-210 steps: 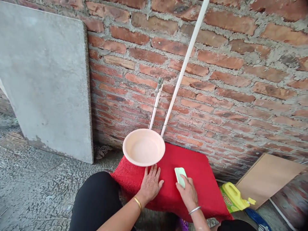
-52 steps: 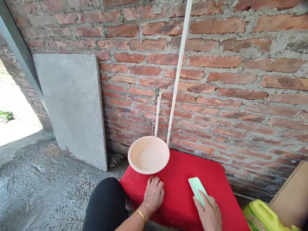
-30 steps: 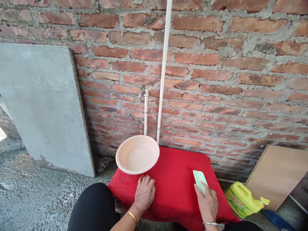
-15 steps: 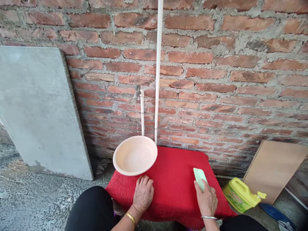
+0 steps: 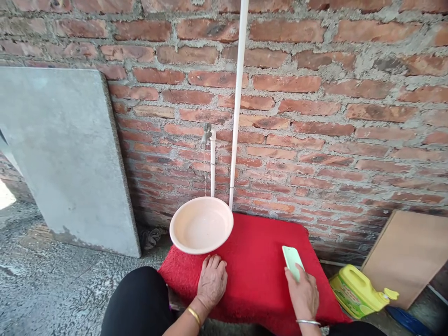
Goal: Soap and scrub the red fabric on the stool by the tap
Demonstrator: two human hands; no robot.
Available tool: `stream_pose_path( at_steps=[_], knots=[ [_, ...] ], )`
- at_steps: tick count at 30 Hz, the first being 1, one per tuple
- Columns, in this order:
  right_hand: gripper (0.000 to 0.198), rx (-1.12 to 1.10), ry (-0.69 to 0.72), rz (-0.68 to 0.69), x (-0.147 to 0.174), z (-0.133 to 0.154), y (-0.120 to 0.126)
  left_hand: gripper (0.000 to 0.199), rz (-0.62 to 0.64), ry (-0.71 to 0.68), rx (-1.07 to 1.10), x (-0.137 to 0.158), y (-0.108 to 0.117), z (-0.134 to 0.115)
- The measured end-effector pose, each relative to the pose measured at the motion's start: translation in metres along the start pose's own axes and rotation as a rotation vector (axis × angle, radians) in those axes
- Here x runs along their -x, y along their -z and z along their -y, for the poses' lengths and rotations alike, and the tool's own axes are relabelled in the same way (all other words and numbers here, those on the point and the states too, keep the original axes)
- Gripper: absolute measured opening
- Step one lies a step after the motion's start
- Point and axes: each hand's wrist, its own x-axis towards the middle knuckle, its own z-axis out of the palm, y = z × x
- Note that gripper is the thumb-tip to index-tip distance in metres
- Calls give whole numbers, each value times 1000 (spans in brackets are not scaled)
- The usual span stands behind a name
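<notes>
mint-green flat block (image 5: 290, 257), kind unclear, gripped in right hand (image 5: 305, 294) at right side of red cloth (image 5: 259, 252). left hand (image 5: 212, 280) palm down, fingers bent; cannot tell whether it pinches the cloth. done: peach basin (image 5: 181, 227) set at cloth's left, tap (image 5: 206, 134) trickling. remaining, judged: block not yet released; further extent unclear.

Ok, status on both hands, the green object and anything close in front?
Left hand on red cloth. Right hand gripping pale green object. Basin just ahead of left hand, contact unclear.
</notes>
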Motion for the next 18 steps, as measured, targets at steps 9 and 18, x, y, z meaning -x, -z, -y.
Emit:
stream_pose_path(
  at_steps=[9,18],
  knots=[
    [52,-261,304,153,17,63,-18,20,-13,17,22,1,-3,0],
    [76,-38,-30,51,-18,1,-1,19,21,29,66,0,-2,-1]
  ],
)
